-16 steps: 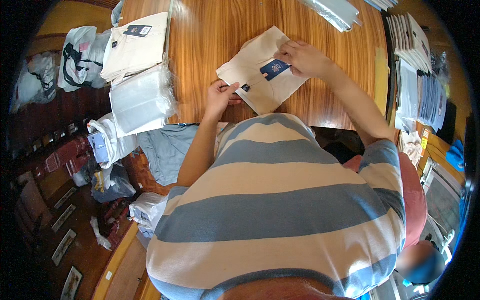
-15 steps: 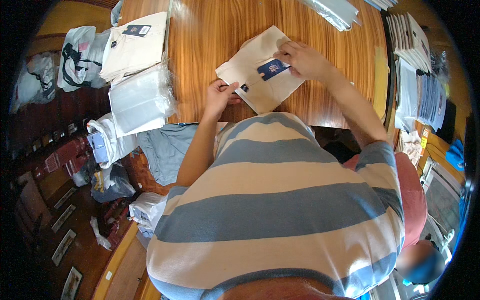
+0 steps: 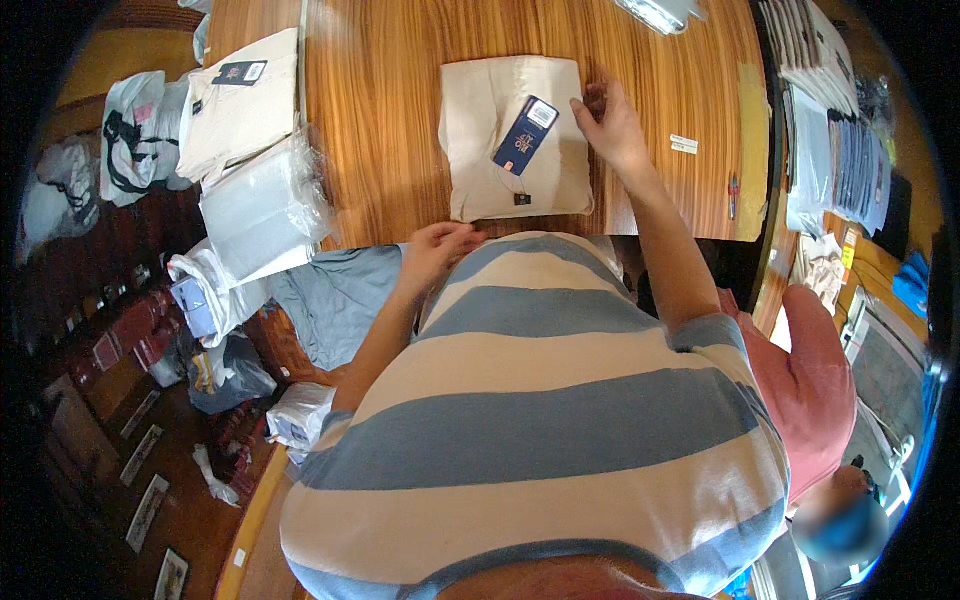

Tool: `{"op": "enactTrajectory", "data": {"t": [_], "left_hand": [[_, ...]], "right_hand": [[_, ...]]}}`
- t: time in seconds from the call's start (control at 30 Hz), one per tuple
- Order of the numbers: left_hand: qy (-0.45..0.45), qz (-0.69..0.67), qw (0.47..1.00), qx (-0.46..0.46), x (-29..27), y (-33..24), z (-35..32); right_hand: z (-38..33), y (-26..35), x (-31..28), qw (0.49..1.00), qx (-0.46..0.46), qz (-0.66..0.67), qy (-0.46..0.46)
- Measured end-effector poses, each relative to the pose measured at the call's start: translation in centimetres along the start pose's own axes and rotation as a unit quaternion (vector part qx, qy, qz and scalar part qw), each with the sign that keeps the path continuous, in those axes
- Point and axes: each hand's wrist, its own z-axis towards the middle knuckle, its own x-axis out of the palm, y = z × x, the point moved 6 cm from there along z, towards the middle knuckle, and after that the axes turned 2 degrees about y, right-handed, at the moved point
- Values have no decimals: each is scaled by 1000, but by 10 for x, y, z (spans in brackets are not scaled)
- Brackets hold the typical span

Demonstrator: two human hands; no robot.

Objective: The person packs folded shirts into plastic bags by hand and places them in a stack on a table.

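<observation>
A cream folded garment lies squared up on the wooden table in front of me, with a dark blue hang tag slanting across its face. Below the tag, a small black label shows near the garment's near edge. My right hand is at the garment's right edge, thumb and fingers apart, holding nothing. Beside the near left corner is my left hand, its fingers extended toward the edge. Whether those fingertips touch the cloth is hard to make out.
To the left are another tagged cream garment and a stack of clear plastic bags. Small white stickers and a pen lie on the table's right side. Folded garments are stacked beyond it. Another person is at the lower right.
The garment has turned from a slant to lie square with the table edge, its tag now pointing up and right. My right hand let go of the tag; my left hand moved nearer to me.
</observation>
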Motion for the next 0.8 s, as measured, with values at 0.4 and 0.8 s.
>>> {"op": "enactTrajectory", "data": {"t": [0.4, 0.8], "left_hand": [[-41, 271, 957, 94, -12, -42, 18], [-95, 632, 622, 453, 57, -139, 44]], "right_hand": [[-114, -34, 20, 971, 177, 57, 149], [-4, 96, 6, 962, -161, -217, -49]]}}
